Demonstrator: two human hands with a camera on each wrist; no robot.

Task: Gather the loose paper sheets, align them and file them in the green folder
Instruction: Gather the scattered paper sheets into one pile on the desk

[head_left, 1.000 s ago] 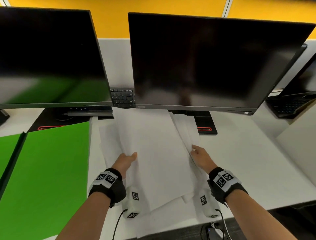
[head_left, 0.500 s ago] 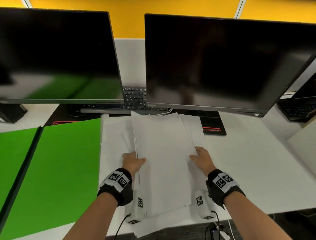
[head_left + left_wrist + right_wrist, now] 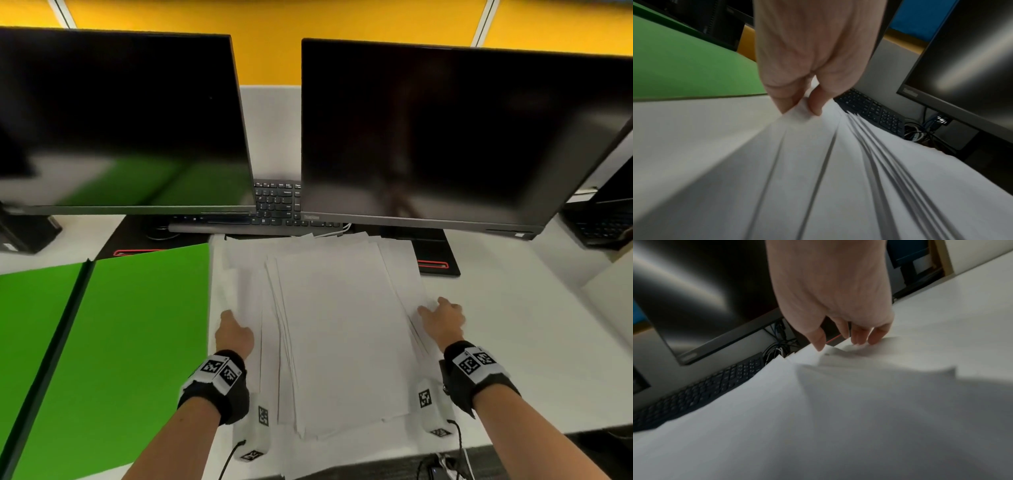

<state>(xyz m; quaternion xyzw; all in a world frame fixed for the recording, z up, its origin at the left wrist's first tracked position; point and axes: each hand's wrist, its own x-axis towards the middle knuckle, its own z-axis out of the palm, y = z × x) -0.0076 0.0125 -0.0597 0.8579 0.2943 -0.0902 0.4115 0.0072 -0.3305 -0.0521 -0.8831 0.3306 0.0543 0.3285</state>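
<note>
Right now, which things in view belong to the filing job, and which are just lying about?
Job: fanned white paper sheets; open green folder; left hand pinching a sheet edge; right hand, fingertips on the sheets.

Lying about: two black monitors; black keyboard; white desk.

matt white paper sheets (image 3: 342, 325); matt green folder (image 3: 137, 342); glossy black monitors (image 3: 445, 130)

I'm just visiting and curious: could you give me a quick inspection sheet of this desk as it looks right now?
Surface: white desk, partly covered by paper.
Job's things: loose paper sheets fanned in an uneven pile; green folder lying open beside them.
Clutter: black keyboard under the monitors.
Hands: left hand pinches the sheets' left edge; right hand touches their right edge with its fingertips.
Cables: tangle behind the keyboard.
Surroundings: two dark monitors, yellow wall.
</note>
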